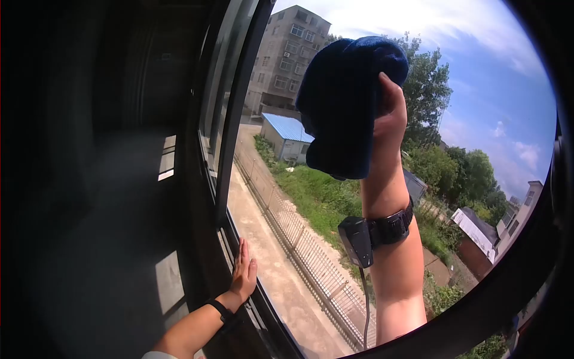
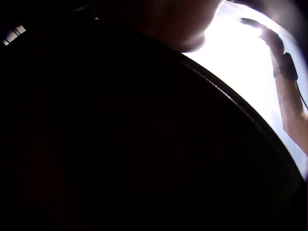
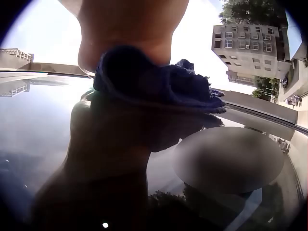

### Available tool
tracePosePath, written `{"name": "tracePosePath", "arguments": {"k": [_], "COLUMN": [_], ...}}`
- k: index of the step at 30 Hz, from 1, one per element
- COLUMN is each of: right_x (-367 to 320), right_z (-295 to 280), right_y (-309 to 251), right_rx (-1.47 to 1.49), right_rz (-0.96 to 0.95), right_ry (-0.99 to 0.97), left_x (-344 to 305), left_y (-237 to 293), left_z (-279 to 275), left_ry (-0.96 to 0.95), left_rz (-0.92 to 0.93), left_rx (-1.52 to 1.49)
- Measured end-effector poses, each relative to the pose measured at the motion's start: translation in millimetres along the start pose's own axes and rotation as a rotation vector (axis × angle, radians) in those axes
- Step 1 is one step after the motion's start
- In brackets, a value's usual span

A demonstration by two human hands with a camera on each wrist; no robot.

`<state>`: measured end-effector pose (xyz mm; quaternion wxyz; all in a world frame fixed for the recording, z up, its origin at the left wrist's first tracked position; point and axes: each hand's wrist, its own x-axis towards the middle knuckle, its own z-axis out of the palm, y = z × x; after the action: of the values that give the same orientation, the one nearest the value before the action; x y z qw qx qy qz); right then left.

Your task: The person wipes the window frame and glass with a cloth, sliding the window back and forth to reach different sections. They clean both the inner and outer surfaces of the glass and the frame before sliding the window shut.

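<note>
A dark blue cloth (image 1: 342, 107) is held up in my right hand (image 1: 391, 122), its thumb laid along the cloth's edge and the other fingers hidden behind it. In the right wrist view the cloth (image 3: 159, 86) sits right at the window glass (image 3: 43, 118), which mirrors the cloth and arm. Low in the head view, my left hand (image 1: 244, 278) rests with straight fingers on the dark window frame (image 1: 240, 102). The left wrist view is mostly black; the raised right arm (image 2: 291, 103) shows against bright sky there.
A black camera box (image 1: 357, 241) with a hanging cable is strapped to the right wrist. Beyond the window are a metal fence (image 1: 323, 275), a blue-roofed shed (image 1: 290, 128), trees and a grey apartment building (image 1: 290, 57). A dim room floor (image 1: 107, 239) lies left of the frame.
</note>
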<state>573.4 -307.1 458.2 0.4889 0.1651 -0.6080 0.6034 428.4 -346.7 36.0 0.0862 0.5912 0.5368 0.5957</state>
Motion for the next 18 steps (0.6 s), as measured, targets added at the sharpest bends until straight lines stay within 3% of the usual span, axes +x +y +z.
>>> {"name": "tracePosePath", "arguments": {"k": [1, 3, 5, 6, 7, 8, 9, 12, 13, 15, 17, 18], "right_x": [-3, -9, -8, -7, -5, -6, -19, -88, -118, -159, -172, -156], "right_z": [-6, -16, -23, -31, -41, -70, -78, -96, -113, -115, -113, -94], "right_y": [10, 27, 50, 66, 93, 125, 155, 229, 254, 262, 259, 233], "right_rx": [0.139, 0.216, 0.074, 0.123, 0.046, 0.060, 0.082, -0.231, -0.456, -0.716, -0.783, -0.496], "right_rz": [0.093, 0.212, 0.229, 0.265, 0.259, 0.412, 0.512, 0.750, 0.779, 0.955, 0.828, 0.866], "right_ry": [-0.157, -0.094, 0.123, 0.049, 0.175, 0.068, 0.085, 0.290, 0.283, 0.175, 0.189, 0.252], "left_x": [2, 3, 3, 3, 2, 0, 1, 3, 5, 4, 2, 3], "left_y": [1, 7, 2, 2, 1, -10, -9, 1, 2, 5, 3, 2], "left_z": [1, -1, 2, 2, 2, 5, 6, 2, 2, 2, 2, 2], "left_ry": [0.014, -0.009, 0.003, 0.003, 0.000, 0.023, 0.027, 0.013, -0.005, -0.020, -0.045, -0.035], "left_rz": [-0.019, -0.067, -0.064, -0.060, -0.058, 0.037, 0.032, -0.009, -0.043, -0.111, -0.150, -0.113], "left_rx": [0.007, 0.004, 0.021, 0.025, 0.028, 0.054, 0.034, 0.069, 0.043, -0.005, 0.016, 0.013]}}
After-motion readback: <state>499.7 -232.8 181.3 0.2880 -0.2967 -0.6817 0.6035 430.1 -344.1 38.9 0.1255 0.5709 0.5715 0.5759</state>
